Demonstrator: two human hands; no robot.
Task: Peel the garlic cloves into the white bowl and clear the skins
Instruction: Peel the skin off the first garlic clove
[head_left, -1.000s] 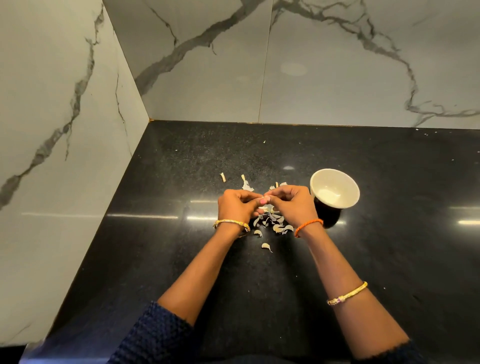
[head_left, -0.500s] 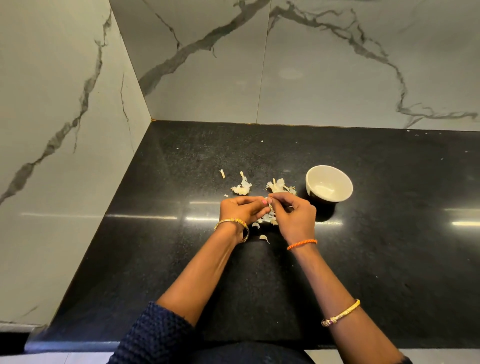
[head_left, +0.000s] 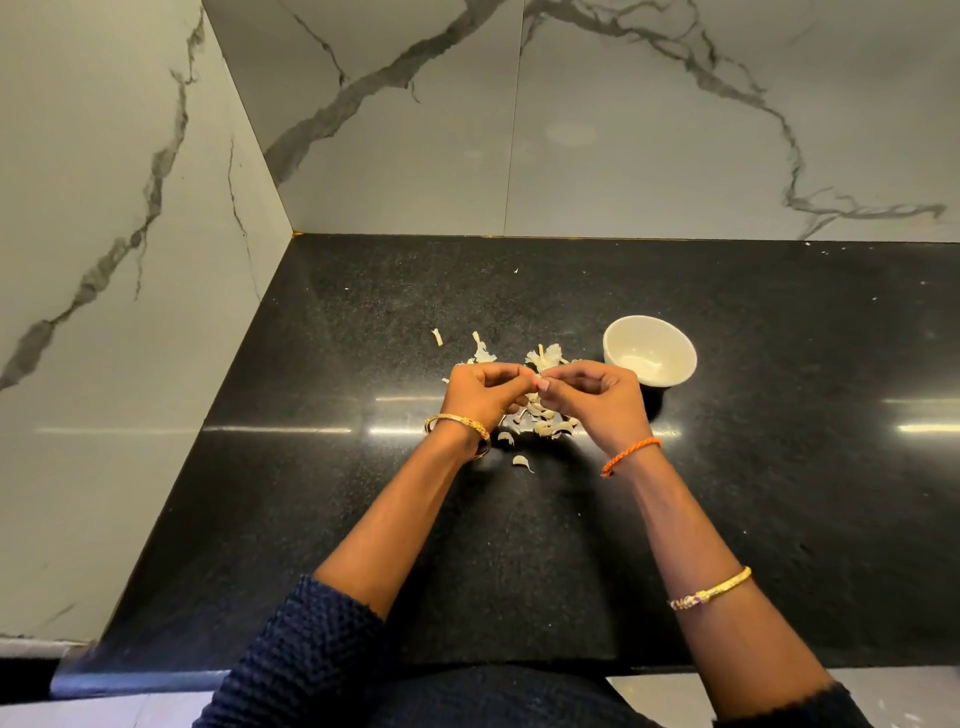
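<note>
My left hand (head_left: 480, 395) and my right hand (head_left: 592, 397) meet fingertip to fingertip above the black counter (head_left: 363, 519), pinching a small garlic clove (head_left: 537, 375) that is mostly hidden by the fingers. Below and between the hands lies a heap of pale garlic cloves and skins (head_left: 543, 423). Two loose cloves (head_left: 521, 462) lie a little nearer to me. More papery skins (head_left: 545, 356) lie just beyond the hands. The white bowl (head_left: 649, 351) stands upright to the right of my right hand, apart from it.
Marble walls close the counter on the left (head_left: 104, 312) and at the back (head_left: 623, 130). A small skin scrap (head_left: 437, 336) lies left of the heap. The counter's front edge (head_left: 156, 675) runs just before my body.
Both hands stay joined over the heap, and the fingers have shifted slightly on the clove. The camera view has moved a little, so the bowl and skins appear farther up.
</note>
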